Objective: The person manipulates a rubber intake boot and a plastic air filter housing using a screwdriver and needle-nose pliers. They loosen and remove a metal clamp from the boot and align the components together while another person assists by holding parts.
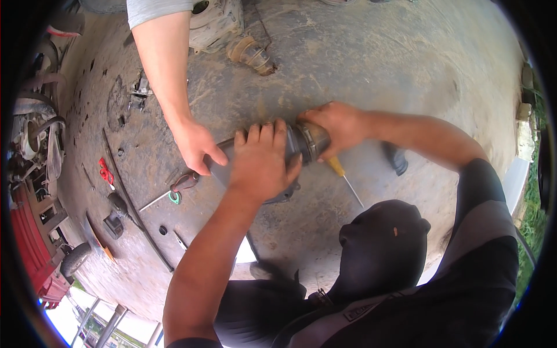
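A dark box-like housing [297, 145] is held low over the concrete floor. My left hand [261, 153] lies across its top, fingers bent over the far side and thumb on the near right. At the housing's right end, my right hand [336, 126] wraps round a brownish hose end [321, 138], beside a metal band clamp [311, 141]. A person opposite reaches in from the top left, their hand [198, 148] on the housing's left end. Just below my right hand, a yellow-handled screwdriver [336, 167] lies on the floor. The housing's underside is hidden.
On the left floor lie a dark-red-handled screwdriver [184, 182], a green ring [174, 198], a long black hose [139, 222] and a red-handled tool [106, 172]. A ribbed duct [251, 53] and a dirty metal casing [217, 26] sit at the far side. Red machinery [29, 238] stands far left.
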A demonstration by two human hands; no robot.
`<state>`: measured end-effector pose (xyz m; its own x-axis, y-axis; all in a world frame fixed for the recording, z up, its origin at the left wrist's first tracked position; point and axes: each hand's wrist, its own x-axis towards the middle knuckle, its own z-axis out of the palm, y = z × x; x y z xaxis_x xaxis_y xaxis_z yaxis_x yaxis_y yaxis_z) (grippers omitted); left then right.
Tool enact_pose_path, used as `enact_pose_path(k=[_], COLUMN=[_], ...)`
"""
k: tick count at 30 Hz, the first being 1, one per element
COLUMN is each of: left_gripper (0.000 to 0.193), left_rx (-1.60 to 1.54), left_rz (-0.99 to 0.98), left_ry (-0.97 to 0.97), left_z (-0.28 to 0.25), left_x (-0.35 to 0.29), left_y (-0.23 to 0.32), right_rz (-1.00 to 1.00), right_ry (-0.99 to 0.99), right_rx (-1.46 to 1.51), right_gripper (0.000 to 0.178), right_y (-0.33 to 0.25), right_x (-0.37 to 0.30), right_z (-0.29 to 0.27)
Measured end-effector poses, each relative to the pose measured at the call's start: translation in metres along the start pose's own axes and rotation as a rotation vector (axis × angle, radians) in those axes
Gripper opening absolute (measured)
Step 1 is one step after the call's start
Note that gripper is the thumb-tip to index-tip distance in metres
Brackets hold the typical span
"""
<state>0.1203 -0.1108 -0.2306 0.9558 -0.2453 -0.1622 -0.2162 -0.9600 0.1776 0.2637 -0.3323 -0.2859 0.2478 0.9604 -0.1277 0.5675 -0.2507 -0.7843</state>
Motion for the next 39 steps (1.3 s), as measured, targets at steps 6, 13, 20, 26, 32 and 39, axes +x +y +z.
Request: enact_pose_path(k=[6,13,20,26,32,39], left_gripper=[0.079,0.078,0.076,0.076,0.074,0.072], left_rx=[-0.021,-0.031,-0.028,-0.019,-0.001,-0.007], left_rz=[-0.014,-0.003,-0.017,-0.008,-0.039,-0.057], left_ry=[-0.021,0.01,0.016,0.018,0.007,-0.01], left_z=[-0.002,-0.001,-0.001,-0.003,-0.002,0.0], left_x=[-0.001,-0.001,0.003,0.006,0.009,0.011], left_y=[-0.001,-0.002,-0.001,0.0,0.001,0.001], right_rz=[0.1,0.236,0.091,0.091,0.072,0.208], right_ry=[-0.232,-0.338,0.23,0.41,0.26,0.033], right_rx=[0.127,0.249,-0.193,-0.288,-0.224,-0.165], right_gripper=[0.073,0.094,0.097,0.085,0.079,0.067], right_y=[-0.003,0.011,-0.028,-0.023,-0.015,-0.019], right_x=[0.018,0.019,-0.021,-0.027,-0.01,0.005], right_z=[-0.016,-0.022,0.018,0.044,0.014,-0.008])
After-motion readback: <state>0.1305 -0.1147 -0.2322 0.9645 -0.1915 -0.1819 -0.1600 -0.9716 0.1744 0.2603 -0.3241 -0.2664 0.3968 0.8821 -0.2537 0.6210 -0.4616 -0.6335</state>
